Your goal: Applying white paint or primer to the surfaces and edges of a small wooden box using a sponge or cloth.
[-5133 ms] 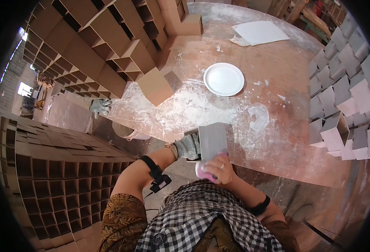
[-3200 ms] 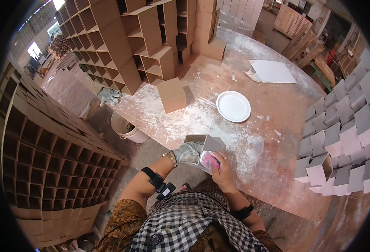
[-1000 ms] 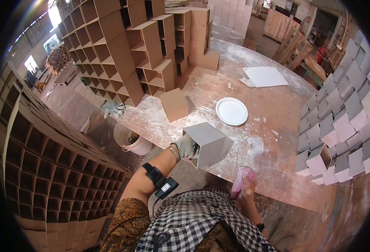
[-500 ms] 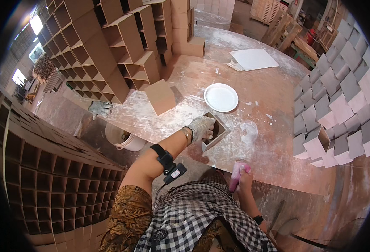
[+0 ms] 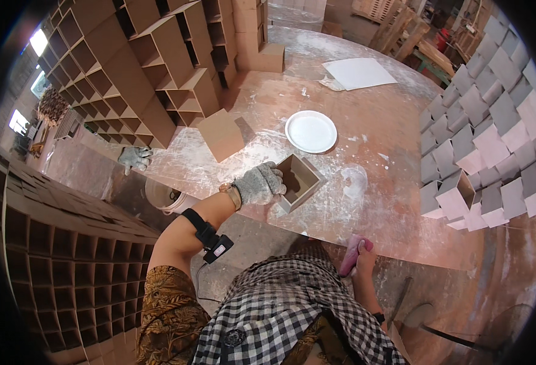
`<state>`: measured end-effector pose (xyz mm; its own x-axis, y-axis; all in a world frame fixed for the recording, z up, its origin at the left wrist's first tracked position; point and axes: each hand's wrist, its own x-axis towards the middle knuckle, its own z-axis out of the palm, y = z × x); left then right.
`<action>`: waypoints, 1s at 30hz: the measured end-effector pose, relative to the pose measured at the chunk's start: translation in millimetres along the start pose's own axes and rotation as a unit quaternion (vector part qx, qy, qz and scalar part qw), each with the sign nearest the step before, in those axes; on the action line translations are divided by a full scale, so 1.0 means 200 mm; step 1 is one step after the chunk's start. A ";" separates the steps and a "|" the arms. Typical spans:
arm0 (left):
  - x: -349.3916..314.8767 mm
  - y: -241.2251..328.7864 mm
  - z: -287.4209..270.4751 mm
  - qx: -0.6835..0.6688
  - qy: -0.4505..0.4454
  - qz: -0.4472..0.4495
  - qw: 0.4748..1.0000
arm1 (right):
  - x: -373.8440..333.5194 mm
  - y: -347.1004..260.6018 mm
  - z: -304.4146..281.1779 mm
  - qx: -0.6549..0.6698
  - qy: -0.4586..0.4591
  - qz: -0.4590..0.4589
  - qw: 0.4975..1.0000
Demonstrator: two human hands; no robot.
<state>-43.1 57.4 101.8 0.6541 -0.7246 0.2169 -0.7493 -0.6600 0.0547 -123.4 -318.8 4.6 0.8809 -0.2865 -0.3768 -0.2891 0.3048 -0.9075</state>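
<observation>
My left hand [image 5: 257, 184], in a grey knit glove, has its fingers curled over the left wall of an open wooden box [image 5: 306, 198]. The box is square and hollow, and it rests on the table near its front edge. Down by my right side, my bare right hand [image 5: 365, 263] is closed round a pink-purple hand-sized object [image 5: 348, 258], whose exact kind I cannot make out. A white round plate [image 5: 310, 131] lies just beyond the box. Beside the plate, on the left, stands a brown box [image 5: 221, 136].
Tall stacks of brown boxes [image 5: 128, 67] rise at the left, and grey-white boxes [image 5: 487, 140] are piled at the right. A spare grey glove [image 5: 135, 158] lies on the table's left edge above a white bucket [image 5: 161, 196]. A white sheet [image 5: 360, 73] lies farther back.
My left hand has drawn back left from inside the box to its left wall, showing more of the interior. My right hand with the pink-purple object has shifted slightly right. The view has shifted slightly.
</observation>
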 end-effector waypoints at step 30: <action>1.22 0.49 -0.80 -0.134 0.023 0.002 0.991 | -0.02 -0.27 -0.67 0.115 0.168 -0.066 0.977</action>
<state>25.7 -152.1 316.8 0.6504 -0.7128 0.2623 -0.7564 -0.5761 0.3100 -160.6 -455.6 29.6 0.7204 -0.6076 -0.3345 -0.0551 0.4307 -0.9008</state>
